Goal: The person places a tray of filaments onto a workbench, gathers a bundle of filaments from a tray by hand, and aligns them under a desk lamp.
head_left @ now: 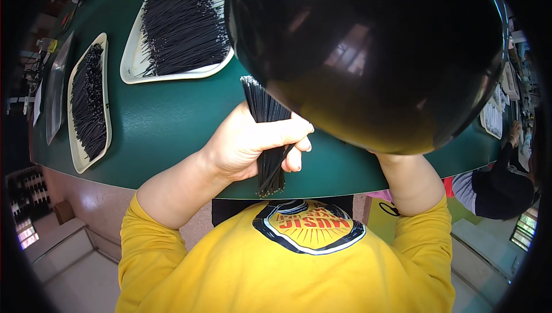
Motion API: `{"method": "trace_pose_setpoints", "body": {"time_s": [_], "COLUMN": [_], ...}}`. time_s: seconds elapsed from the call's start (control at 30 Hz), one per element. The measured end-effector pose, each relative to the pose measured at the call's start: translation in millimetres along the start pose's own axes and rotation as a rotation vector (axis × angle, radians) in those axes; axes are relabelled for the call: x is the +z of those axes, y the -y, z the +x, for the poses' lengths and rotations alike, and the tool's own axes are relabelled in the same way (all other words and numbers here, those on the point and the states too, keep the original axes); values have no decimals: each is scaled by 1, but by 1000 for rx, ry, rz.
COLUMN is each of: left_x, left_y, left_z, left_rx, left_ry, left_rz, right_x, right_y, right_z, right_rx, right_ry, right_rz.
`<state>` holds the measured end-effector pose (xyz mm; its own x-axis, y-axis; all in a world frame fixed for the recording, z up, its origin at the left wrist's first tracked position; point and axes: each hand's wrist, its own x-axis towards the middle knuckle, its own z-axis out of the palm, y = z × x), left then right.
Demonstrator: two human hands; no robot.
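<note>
Bundle of black wires (265, 134) gripped upright in left hand (247, 143), fingers curled tight around it; right hand hidden behind black dome (368, 54), grip indeterminable.

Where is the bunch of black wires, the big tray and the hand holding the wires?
bunch of black wires (263, 106), head view, upper part above the fist.
big tray (133, 65), head view, its cream rim.
left hand (247, 146), head view, back of the hand.

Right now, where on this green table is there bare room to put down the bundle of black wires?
Bare green table lies between the big tray of black wires, the narrow tray at far left, and the left hand gripping the bundle. The near edge there is free too. The right side is hidden behind a glossy black dome, so room there cannot be judged.
</note>
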<state>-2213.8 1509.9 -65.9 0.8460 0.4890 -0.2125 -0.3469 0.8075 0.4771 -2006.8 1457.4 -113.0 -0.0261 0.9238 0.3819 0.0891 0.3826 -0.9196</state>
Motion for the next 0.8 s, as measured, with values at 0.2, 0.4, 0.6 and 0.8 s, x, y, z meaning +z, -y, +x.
{"method": "trace_pose_setpoints", "body": {"time_s": [0.2, 0.4, 0.6, 0.8], "left_x": [3, 4, 4, -5], "left_y": [-3, -4, 0, 7], "left_z": [-5, -2, -1, 1], "left_rx": [-46, 49, 154, 166], "left_ry": [2, -40, -25, 83], "left_rz": [10, 194, 226, 146], "right_x": [14, 6, 3, 4], "right_y": [18, 23, 20, 23], "right_z": [19, 21, 21, 21], "right_rx": [17, -56, -54, 20], "right_ry": [217, 223, 159, 120], "right_rz": [126, 118, 50, 63]}}
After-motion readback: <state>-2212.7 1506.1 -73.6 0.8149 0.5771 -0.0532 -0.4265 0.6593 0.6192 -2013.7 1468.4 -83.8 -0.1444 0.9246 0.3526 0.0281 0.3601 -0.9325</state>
